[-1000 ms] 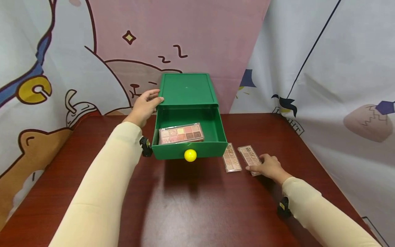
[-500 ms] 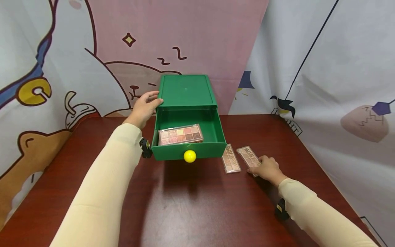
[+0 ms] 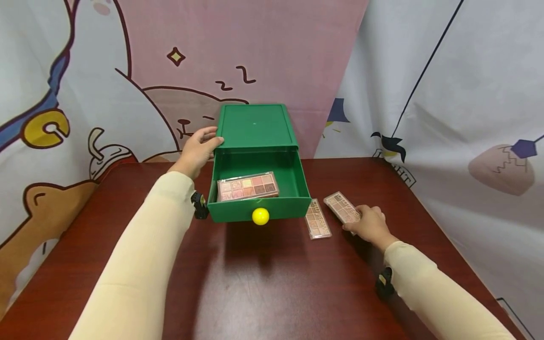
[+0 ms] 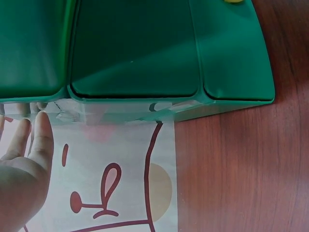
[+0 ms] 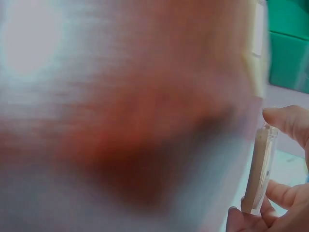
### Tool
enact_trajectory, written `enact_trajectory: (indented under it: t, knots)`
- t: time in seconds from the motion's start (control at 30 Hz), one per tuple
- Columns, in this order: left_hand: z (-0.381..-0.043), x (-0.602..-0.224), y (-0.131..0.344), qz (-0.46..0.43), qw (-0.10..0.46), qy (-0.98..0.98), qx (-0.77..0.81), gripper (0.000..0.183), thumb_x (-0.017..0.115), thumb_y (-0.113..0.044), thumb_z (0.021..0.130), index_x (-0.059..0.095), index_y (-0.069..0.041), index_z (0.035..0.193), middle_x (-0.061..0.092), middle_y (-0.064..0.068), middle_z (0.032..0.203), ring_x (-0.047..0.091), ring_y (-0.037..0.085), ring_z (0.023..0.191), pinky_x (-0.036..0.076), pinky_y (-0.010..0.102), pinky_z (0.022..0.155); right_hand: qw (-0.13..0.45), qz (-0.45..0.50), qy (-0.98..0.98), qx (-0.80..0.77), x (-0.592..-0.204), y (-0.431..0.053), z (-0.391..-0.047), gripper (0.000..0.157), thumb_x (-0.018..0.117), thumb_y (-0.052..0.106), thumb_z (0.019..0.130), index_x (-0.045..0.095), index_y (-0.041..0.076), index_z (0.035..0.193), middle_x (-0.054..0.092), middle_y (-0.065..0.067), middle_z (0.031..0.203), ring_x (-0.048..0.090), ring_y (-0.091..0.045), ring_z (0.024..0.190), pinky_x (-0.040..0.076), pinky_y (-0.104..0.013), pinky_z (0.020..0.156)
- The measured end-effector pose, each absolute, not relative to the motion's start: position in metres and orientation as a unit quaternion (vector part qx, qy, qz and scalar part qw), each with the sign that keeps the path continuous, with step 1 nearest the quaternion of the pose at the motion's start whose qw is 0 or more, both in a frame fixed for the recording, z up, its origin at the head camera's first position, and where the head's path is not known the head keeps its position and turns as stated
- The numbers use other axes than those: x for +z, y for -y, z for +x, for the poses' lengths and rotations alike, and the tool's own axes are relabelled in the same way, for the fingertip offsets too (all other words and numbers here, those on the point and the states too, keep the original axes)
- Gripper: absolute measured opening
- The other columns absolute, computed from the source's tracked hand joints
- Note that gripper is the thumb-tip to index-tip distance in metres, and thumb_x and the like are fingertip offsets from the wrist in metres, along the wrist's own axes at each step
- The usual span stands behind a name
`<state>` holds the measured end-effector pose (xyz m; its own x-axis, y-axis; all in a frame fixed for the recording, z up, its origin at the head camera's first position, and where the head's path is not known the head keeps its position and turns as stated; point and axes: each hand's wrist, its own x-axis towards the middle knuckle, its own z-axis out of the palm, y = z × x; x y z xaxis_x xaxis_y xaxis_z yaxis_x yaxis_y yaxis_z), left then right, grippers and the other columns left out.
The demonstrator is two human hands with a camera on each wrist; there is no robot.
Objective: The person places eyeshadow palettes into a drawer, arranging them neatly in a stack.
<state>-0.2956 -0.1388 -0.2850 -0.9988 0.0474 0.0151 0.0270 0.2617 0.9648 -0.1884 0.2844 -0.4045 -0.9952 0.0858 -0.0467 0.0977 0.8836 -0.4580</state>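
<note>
My right hand (image 3: 370, 225) pinches one end of a clear-lidded eyeshadow palette (image 3: 340, 208), its far end tipped up over the table. Seen from the right wrist, the palette (image 5: 259, 169) sits edge-on between thumb and fingers. A second eyeshadow palette (image 3: 317, 222) lies on the table to its left. My left hand (image 3: 197, 150) rests against the left side of a green drawer box (image 3: 255, 125), thumb at the top edge; the left wrist view has its fingers (image 4: 43, 135) straight against the wall. Inside the pulled-out drawer (image 3: 229, 209) lies a pinkish eyeshadow palette (image 3: 248, 186).
A yellow knob (image 3: 260, 216) sticks out from the drawer front. The dark red wooden table (image 3: 255, 293) meets a cartoon-printed cloth (image 3: 297, 56) behind the box and along the sides. Each wrist wears a small black camera.
My right hand has taken hold of the right-hand palette and raised it slightly, shifting it a little away from me. My left hand stays at the box.
</note>
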Motion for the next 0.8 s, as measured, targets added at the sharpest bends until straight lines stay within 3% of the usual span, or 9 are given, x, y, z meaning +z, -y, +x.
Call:
enact_trajectory:
  t: [0.27,0.5,0.8]
  knots:
    - [-0.295,-0.286,0.142,0.024,0.009,-0.792,0.610,0.055,0.055,-0.029,0.098,0.036,-0.017,0.149,0.036,0.007,0.151,0.042,0.025,0.131,0.041,0.043,0.101,-0.024,0.037,-0.963,-0.265,-0.358,-0.278,-0.211,0.074,0.074,0.026,0.079,0.043,-0.012,0.135,0.040,-0.032,0.114,0.033,-0.044,0.107,0.035,-0.051,0.080]
    - [-0.295,-0.287,0.139,0.027,0.005,-0.794,0.607,0.055,0.055,-0.028,0.098,0.037,-0.017,0.149,0.037,0.008,0.151,0.042,0.026,0.131,0.042,0.044,0.101,-0.061,-0.020,-0.963,-0.263,-0.299,-0.263,-0.225,0.065,0.073,0.022,0.078,0.050,-0.007,0.131,0.049,-0.028,0.110,0.032,-0.044,0.112,0.029,-0.053,0.089]
    - [-0.296,-0.288,0.140,0.028,0.002,-0.794,0.607,0.055,0.056,-0.028,0.098,0.037,-0.017,0.149,0.037,0.008,0.150,0.043,0.025,0.130,0.042,0.042,0.100,-0.064,-0.095,-0.955,-0.274,-0.236,-0.224,-0.233,0.061,0.072,0.014,0.076,0.052,-0.002,0.132,0.046,-0.024,0.106,0.036,-0.033,0.098,0.035,-0.036,0.068]
